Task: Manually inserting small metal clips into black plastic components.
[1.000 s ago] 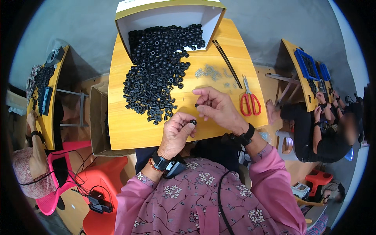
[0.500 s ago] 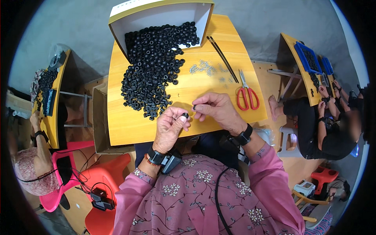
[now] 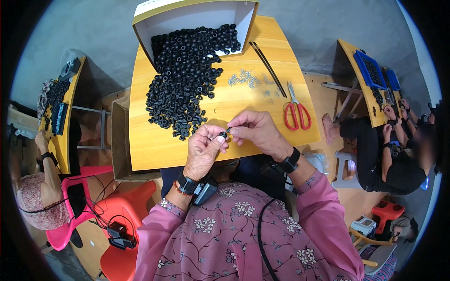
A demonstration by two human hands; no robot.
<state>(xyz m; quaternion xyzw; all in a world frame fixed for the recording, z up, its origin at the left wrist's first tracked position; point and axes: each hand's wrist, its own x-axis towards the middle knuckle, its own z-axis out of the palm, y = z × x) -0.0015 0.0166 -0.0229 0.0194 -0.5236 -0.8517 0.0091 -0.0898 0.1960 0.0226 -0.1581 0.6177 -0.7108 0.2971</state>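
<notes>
My left hand (image 3: pixel 205 149) pinches a small round black part (image 3: pixel 223 135) between thumb and forefinger, just over the table's near edge. Close against it, my right hand (image 3: pixel 255 132) has its thumb and fingertips pressed together on a tiny dark piece (image 3: pixel 229 129), too small to make out. The two hands nearly touch. Beyond them a large heap of small black ring-shaped parts (image 3: pixel 183 93) spills out of a box (image 3: pixel 197 14) lying on its side. Small silvery metal pieces (image 3: pixel 244 78) are scattered right of the heap.
Red-handled scissors (image 3: pixel 297 112) and two dark thin sticks (image 3: pixel 268 68) lie on the right of the yellow table (image 3: pixel 154 157). A cardboard box (image 3: pixel 121 136) stands left of it. Co-workers sit at side tables; a red chair (image 3: pixel 122 220) is at lower left.
My right hand has moved slightly left, bringing its tiny piece up against the round black part in my left hand. The left hand has hardly moved.
</notes>
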